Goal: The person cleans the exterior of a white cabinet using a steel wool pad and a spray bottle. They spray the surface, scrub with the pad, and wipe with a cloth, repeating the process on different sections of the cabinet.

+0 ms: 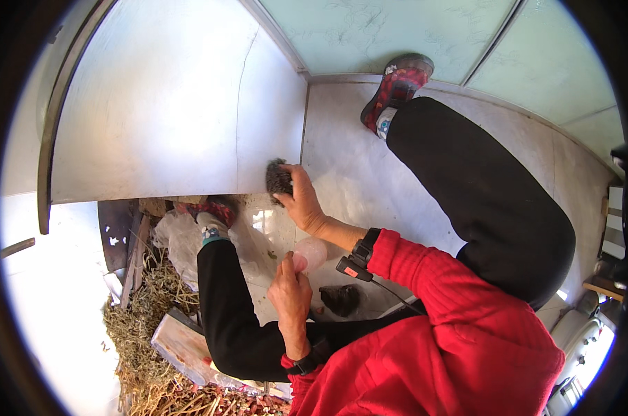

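My right hand point(304, 204) grips a dark, fuzzy scouring pad point(278, 179) at the lower right corner of a glossy white panel point(179, 104). The pad looks to be touching the panel, and its edges are slightly blurred. Below and nearer to me, my left hand point(290, 294) pinches a translucent pinkish plastic vessel point(314, 253), whose exact kind is unclear. A dark clump or pad point(340, 300) lies on the pale tiled floor point(345, 171), to the right of my left hand.
Frosted glass panels point(397, 31) stand along the far side. Crumpled clear plastic point(176, 239) lies by my left foot. Dry straw point(153, 296), wooden boards point(135, 260) and a plastic-wrapped box point(179, 346) fill the lower left. A cable point(392, 294) runs from my right wrist device.
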A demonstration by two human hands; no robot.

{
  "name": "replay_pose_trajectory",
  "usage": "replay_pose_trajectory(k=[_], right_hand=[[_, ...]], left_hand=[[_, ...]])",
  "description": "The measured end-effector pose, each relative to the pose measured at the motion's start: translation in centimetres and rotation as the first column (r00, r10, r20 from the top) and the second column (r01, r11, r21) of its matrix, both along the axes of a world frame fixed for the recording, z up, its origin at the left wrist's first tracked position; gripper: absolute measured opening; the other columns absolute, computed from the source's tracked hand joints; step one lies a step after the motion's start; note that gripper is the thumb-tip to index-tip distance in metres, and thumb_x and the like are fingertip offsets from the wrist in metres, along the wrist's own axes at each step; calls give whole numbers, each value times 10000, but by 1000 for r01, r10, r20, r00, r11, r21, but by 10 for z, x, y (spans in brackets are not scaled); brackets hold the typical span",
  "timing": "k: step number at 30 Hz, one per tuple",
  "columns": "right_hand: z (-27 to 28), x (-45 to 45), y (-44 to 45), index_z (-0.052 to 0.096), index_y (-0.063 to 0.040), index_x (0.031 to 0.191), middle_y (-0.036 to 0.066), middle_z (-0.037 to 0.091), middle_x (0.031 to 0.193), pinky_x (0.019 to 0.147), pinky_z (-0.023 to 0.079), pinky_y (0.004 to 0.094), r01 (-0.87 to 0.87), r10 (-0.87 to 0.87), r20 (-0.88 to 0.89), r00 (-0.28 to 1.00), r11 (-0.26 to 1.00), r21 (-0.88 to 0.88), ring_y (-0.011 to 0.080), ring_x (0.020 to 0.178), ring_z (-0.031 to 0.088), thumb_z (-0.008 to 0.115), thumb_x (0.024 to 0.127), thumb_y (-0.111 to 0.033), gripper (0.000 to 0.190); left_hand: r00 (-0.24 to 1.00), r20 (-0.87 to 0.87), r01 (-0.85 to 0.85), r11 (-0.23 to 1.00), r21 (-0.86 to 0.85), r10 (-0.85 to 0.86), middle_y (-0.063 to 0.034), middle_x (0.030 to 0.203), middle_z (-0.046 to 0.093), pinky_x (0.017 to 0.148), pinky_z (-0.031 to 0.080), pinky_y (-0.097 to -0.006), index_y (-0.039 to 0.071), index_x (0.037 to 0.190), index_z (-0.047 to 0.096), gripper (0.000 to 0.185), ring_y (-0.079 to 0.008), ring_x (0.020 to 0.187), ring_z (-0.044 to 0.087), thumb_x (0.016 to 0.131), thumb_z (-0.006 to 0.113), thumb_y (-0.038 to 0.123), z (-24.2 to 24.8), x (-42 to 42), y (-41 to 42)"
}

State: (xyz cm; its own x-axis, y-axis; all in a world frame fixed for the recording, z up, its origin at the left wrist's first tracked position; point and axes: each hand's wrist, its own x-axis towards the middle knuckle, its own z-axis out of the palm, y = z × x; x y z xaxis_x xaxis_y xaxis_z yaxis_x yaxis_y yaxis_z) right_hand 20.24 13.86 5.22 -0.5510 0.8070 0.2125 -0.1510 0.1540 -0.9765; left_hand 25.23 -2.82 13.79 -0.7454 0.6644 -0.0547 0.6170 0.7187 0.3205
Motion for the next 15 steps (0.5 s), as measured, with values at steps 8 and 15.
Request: replay_pose_trajectory(k=[8,15], right_hand=[[46,-3,-12,446,-8,1249,193,505,1120,950,408,412,-42,61,-253,966,996,82,377,1057,497,721,741,-33,579],[-30,-22,37,489,-13,1222,216,567,1131,938,427,442,29,-29,1,1000,985,-171,407,1078,533,682,753,-67,509]], left_hand=[[998,-44,52,998,40,-50,-168,943,660,649,514,-447,56,1170,577,430,-376,791,649,749,563,-32,-5,0,-2],[996,-71,55,998,10,-54,-168,939,662,616,517,-452,63,1165,582,443,-372,761,654,731,571,-25,-4,-2,-2]])
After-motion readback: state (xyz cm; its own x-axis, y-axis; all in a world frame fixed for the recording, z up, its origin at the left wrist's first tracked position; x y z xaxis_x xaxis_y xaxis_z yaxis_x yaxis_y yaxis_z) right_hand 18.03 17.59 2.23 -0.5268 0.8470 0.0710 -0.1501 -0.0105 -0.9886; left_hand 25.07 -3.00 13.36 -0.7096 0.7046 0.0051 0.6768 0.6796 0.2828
